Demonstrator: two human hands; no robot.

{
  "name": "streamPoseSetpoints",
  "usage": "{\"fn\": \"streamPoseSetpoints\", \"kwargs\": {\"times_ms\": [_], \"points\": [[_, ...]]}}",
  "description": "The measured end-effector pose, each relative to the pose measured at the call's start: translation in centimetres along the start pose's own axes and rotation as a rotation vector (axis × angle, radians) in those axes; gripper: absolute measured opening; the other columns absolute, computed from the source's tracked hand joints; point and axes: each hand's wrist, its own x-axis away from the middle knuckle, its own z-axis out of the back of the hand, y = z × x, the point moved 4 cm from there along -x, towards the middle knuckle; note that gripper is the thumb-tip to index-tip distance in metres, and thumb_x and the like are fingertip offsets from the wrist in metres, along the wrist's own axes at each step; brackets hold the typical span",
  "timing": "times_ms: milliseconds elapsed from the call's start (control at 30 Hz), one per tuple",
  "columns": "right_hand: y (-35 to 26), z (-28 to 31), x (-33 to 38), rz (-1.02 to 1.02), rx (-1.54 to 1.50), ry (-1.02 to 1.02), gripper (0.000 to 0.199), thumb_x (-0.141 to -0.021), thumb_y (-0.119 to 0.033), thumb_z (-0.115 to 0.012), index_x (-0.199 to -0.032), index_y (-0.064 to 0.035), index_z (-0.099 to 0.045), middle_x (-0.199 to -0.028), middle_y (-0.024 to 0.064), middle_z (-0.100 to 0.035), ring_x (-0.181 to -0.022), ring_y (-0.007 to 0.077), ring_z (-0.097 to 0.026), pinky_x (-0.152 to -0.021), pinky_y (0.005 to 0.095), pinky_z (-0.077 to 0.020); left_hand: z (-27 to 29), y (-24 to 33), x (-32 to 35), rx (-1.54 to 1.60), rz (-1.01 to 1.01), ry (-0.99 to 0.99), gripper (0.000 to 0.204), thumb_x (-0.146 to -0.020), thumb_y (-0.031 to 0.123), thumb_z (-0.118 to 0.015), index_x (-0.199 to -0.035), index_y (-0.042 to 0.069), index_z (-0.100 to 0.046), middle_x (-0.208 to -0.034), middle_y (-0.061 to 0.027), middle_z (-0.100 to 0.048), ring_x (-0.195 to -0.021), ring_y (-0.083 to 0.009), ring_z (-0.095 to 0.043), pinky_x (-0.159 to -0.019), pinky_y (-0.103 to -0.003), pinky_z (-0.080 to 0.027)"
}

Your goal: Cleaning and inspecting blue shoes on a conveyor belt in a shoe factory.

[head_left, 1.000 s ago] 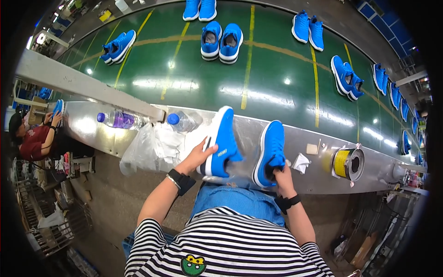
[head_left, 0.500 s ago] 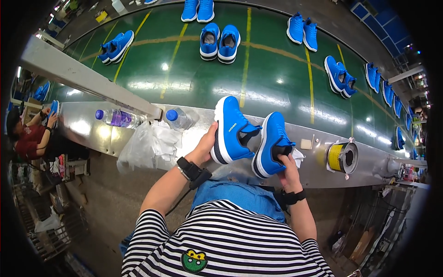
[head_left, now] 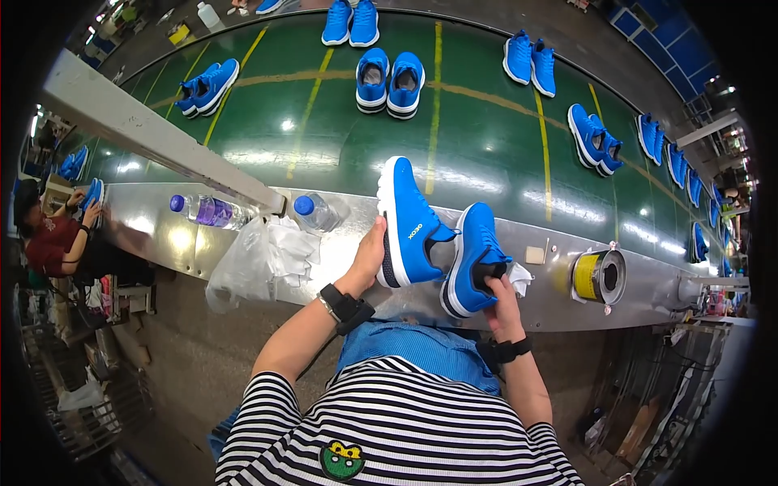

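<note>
In my left hand [head_left: 369, 257] is a blue sneaker [head_left: 411, 228] with a white sole, toe pointing away from me and its outer side turned up. The fingers wrap round the sole and heel, partly hidden under the shoe. My right hand [head_left: 504, 306] grips the matching blue sneaker [head_left: 472, 253] at the heel, with the thumb by its dark collar. Both shoes are raised over the near metal ledge, side by side, their heels close together. Dark bands circle both my wrists.
Pairs of blue sneakers [head_left: 389, 81] stand on a green conveyor belt [head_left: 348, 154] beyond the metal ledge [head_left: 559, 298]. A yellow-labelled can [head_left: 585, 276], two bottles with blue caps [head_left: 318, 212] and a plastic bag [head_left: 237, 271] lie along it. A co-worker [head_left: 53, 235] sits at far left.
The left sneaker has tilted more upright, its toe reaching slightly farther away. The right sneaker has shifted a little left. Both hands keep their hold.
</note>
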Motion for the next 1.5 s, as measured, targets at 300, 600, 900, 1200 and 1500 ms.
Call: {"fn": "streamPoseSetpoints", "kwargs": {"times_ms": [300, 600, 900, 1200, 1500], "points": [[3.2, 8.5, -7.4, 0.415, 0.783, -0.050, 0.056, -0.077, -0.023, -0.065, -0.126, -0.0044, -0.047, -0.108, 0.0178, -0.058, -0.098, 0.0233, -0.057, -0.085, 0.0321, -0.0441, -3.1, -1.0, -1.3, 0.239, 0.075, 0.031, 0.054, -0.096, 0.045, -0.034, -0.127, 0.002, -0.043, -0.119, -0.0116, -0.056, -0.105, -0.0197, -0.056, -0.093, -0.032, -0.044], [-3.5, 15.3, -9.5, 0.831, 1.282, 0.580, 0.017, -0.076, -0.009, -0.061, -0.093, -0.0059, -0.064, -0.086, 0.0130, -0.058, -0.079, 0.0317, -0.056, -0.072, 0.0392, -0.0455, -4.8, -1.3, 1.2, 0.096, 0.247, 0.065, 0.055, -0.095, 0.044, -0.035, -0.129, 0.002, -0.041, -0.122, -0.0133, -0.054, -0.106, -0.0220, -0.056, -0.091, -0.034, -0.045], [-6.3, 3.1, -2.8, 0.484, 0.388, 0.028, 0.010, -0.085, -0.003, -0.058, -0.094, -0.0002, -0.060, -0.085, 0.0018, -0.061, -0.075, 0.0058, -0.056, -0.067, 0.0207, -0.0466, -1.8, -0.5, 6.4, 0.148, 0.501, -0.087, 0.048, -0.096, 0.037, -0.034, -0.125, 0.000, -0.046, -0.116, -0.0132, -0.058, -0.099, -0.0202, -0.060, -0.086, -0.031, -0.049], [-2.5, -9.4, 2.4, 0.423, 0.928, -0.729, 0.008, -0.076, -0.005, -0.064, -0.083, -0.0030, -0.063, -0.078, 0.0116, -0.058, -0.072, 0.0246, -0.058, -0.065, 0.0329, -0.0461, -3.4, -5.0, 7.0, 0.036, 0.524, -0.059, 0.049, -0.097, 0.038, -0.031, -0.126, 0.000, -0.043, -0.117, -0.0131, -0.055, -0.101, -0.0179, -0.056, -0.089, -0.029, -0.045], [0.9, -10.4, -2.5, 0.630, 1.130, -0.544, 0.005, -0.075, -0.006, -0.059, -0.074, -0.0019, -0.059, -0.074, 0.0167, -0.054, -0.074, 0.0344, -0.055, -0.066, 0.0419, -0.0441, -2.6, -6.6, 7.0, -0.007, 0.477, -0.058, 0.049, -0.098, 0.038, -0.028, -0.126, 0.000, -0.042, -0.118, -0.0127, -0.055, -0.101, -0.0176, -0.057, -0.088, -0.028, -0.045]]}}
